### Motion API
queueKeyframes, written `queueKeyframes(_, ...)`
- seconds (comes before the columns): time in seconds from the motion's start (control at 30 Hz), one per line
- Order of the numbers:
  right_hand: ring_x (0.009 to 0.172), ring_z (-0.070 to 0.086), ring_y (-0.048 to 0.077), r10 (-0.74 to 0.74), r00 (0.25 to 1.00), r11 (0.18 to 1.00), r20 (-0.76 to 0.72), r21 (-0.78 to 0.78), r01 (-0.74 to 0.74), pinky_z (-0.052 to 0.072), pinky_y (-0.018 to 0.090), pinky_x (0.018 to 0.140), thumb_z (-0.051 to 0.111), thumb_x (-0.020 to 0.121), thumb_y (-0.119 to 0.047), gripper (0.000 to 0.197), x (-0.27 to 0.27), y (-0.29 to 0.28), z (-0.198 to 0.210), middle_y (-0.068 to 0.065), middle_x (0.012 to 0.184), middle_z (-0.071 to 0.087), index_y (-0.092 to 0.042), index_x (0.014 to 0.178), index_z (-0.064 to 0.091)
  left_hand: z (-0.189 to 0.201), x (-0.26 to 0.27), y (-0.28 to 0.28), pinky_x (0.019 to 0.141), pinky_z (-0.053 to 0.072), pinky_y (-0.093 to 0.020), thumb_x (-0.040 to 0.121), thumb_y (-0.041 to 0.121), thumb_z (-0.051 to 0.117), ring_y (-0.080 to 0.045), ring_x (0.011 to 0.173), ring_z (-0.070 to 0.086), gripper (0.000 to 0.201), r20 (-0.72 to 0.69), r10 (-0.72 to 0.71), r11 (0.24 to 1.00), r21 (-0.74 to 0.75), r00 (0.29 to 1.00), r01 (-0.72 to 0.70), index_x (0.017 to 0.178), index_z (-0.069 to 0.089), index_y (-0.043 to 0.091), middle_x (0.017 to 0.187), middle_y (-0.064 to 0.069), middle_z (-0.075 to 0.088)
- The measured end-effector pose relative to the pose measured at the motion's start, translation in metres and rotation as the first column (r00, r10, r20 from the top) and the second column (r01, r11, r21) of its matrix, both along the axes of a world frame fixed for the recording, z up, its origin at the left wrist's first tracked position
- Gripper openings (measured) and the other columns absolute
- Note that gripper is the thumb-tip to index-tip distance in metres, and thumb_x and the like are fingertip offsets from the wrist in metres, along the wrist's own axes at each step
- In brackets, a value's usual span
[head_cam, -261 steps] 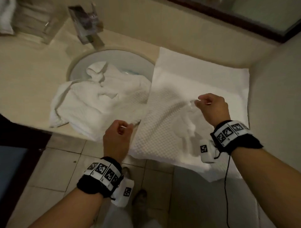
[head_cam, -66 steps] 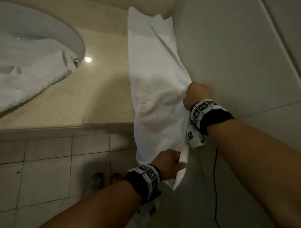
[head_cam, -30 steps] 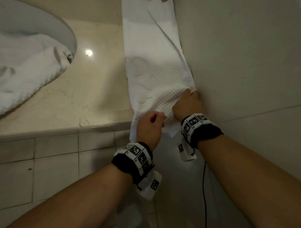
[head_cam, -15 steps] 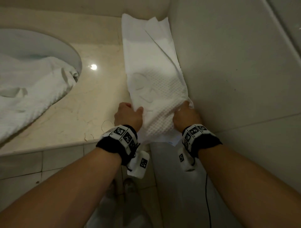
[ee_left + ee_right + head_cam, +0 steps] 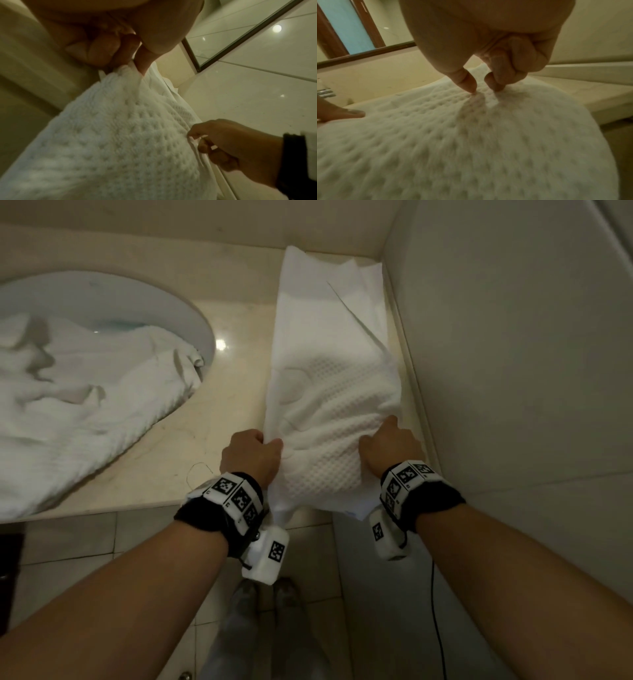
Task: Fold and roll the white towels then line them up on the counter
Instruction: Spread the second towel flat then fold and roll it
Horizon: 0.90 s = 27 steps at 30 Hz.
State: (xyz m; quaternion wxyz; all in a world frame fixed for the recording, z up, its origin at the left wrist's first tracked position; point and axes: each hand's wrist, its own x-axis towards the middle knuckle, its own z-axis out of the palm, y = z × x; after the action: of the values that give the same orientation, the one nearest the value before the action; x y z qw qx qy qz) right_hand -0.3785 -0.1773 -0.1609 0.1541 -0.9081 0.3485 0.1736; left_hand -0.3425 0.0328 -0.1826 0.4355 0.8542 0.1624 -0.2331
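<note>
**Both hands pinch the folded towel's near end**

The folded towel (image 5: 329,392) lies lengthwise on the counter (image 5: 219,412) beside the wall. The left hand (image 5: 251,457) and right hand (image 5: 390,448) each pinch its raised near end at opposite edges. Another towel (image 5: 85,392) spills from the sink (image 5: 164,299).

Waffle-textured white cloth towel (image 5: 325,419) on a glossy, smooth stone counter (image 5: 219,419).

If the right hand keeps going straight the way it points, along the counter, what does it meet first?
The right hand pinches the folded towel and points toward the back wall. Going on, it would likely ride over the towel's flat length first, then meet that wall; the side wall runs close alongside, though depth is unclear.
</note>
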Motion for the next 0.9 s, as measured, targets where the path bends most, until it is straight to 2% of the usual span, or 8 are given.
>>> queueKeyframes(0.07, 0.108, 0.059, 0.037, 0.018, 1.0, 0.999, 0.026, -0.042, -0.017, 0.046, 0.038, 0.083, 0.049, 0.093, -0.034, 0.043, 0.007, 0.013, 0.001, 0.017, 0.124, 0.057, -0.006, 0.125, 0.046, 0.001, -0.003, 0.014, 0.065, 0.053, -0.035, 0.08, 0.034, 0.067, -0.033, 0.074, 0.065, 0.028, -0.012, -0.012, 1.0, 0.002, 1.0, 0.012, 0.07, 0.061, 0.009, 0.073, -0.011, 0.066)
queueKeyframes(0.17, 0.117, 0.049, 0.036, 0.092, 0.995, 0.991, 0.039, -0.105, -0.088, 0.042, 0.039, 0.081, 0.048, 0.093, -0.034, 0.049, 0.017, 0.027, 0.001, 0.015, 0.134, 0.043, -0.004, 0.131, 0.04, 0.0, -0.008, 0.029, 0.071, 0.056, -0.038, 0.083, 0.033, 0.068, -0.032, 0.079, 0.067, 0.03, -0.033, -0.063, 0.998, 0.006, 0.997, 0.063, 0.082, 0.067, 0.003, 0.082, -0.013, 0.07)
queueKeyframes(0.27, 0.116, 0.046, 0.034, 0.135, 0.989, 0.985, 0.067, -0.121, -0.126, 0.04, 0.038, 0.077, 0.049, 0.093, -0.033, 0.045, 0.027, 0.034, 0.002, 0.015, 0.133, 0.042, -0.007, 0.13, 0.041, -0.002, -0.009, 0.038, 0.074, 0.056, -0.036, 0.085, 0.038, 0.068, -0.028, 0.082, 0.066, 0.027, -0.035, -0.136, 0.99, 0.043, 0.99, 0.137, 0.087, 0.067, 0.012, 0.086, -0.007, 0.069)
queueKeyframes(0.4, 0.121, 0.044, 0.032, 0.258, 0.959, 0.966, 0.115, -0.057, -0.253, 0.04, 0.039, 0.096, 0.053, 0.094, -0.028, 0.047, 0.04, 0.032, 0.005, 0.012, 0.137, 0.043, -0.012, 0.137, 0.043, 0.003, -0.002, 0.04, 0.077, 0.047, -0.032, 0.083, 0.041, 0.069, -0.026, 0.092, 0.061, 0.033, 0.018, -0.187, 0.977, 0.107, 0.982, 0.184, 0.108, 0.056, 0.023, 0.1, 0.003, 0.063)
queueKeyframes(0.5, 0.129, 0.04, 0.032, 0.34, 0.932, 0.94, 0.128, -0.012, -0.341, 0.036, 0.039, 0.105, 0.055, 0.095, -0.029, 0.055, 0.056, 0.029, 0.008, 0.011, 0.144, 0.04, -0.013, 0.144, 0.038, 0.006, 0.013, 0.035, 0.088, 0.051, -0.039, 0.081, 0.036, 0.074, -0.029, 0.103, 0.062, 0.052, 0.1, -0.148, 0.988, 0.048, 0.984, 0.144, 0.123, 0.048, 0.023, 0.113, -0.003, 0.063)
queueKeyframes(0.57, 0.133, 0.038, 0.032, 0.344, 0.926, 0.937, 0.156, 0.013, -0.35, 0.033, 0.04, 0.109, 0.055, 0.095, -0.03, 0.058, 0.068, 0.025, 0.005, 0.011, 0.147, 0.039, -0.012, 0.146, 0.036, 0.007, 0.028, 0.028, 0.093, 0.05, -0.039, 0.081, 0.034, 0.075, -0.027, 0.108, 0.06, 0.058, 0.134, -0.147, 0.989, 0.039, 0.98, 0.143, 0.129, 0.046, 0.023, 0.121, -0.005, 0.06)
queueKeyframes(0.7, 0.138, 0.034, 0.03, 0.375, 0.906, 0.926, 0.198, -0.033, -0.376, 0.026, 0.038, 0.115, 0.053, 0.096, -0.031, 0.059, 0.097, 0.007, -0.005, 0.009, 0.152, 0.038, -0.013, 0.149, 0.036, 0.012, 0.07, 0.009, 0.092, 0.045, -0.032, 0.084, 0.035, 0.073, -0.022, 0.112, 0.058, 0.052, 0.18, -0.173, 0.985, 0.049, 0.968, 0.166, 0.13, 0.051, 0.022, 0.126, 0.0, 0.059)
queueKeyframes(0.9, 0.144, 0.026, 0.027, 0.49, 0.841, 0.871, 0.229, -0.157, -0.465, 0.027, 0.042, 0.113, 0.045, 0.098, -0.038, 0.057, 0.169, -0.026, -0.025, 0.002, 0.161, 0.026, -0.019, 0.151, 0.034, 0.017, 0.153, -0.035, 0.096, 0.048, -0.036, 0.087, 0.033, 0.068, -0.022, 0.109, 0.06, 0.039, 0.232, -0.116, 0.993, 0.007, 0.966, 0.118, 0.124, 0.061, 0.024, 0.122, 0.0, 0.062)
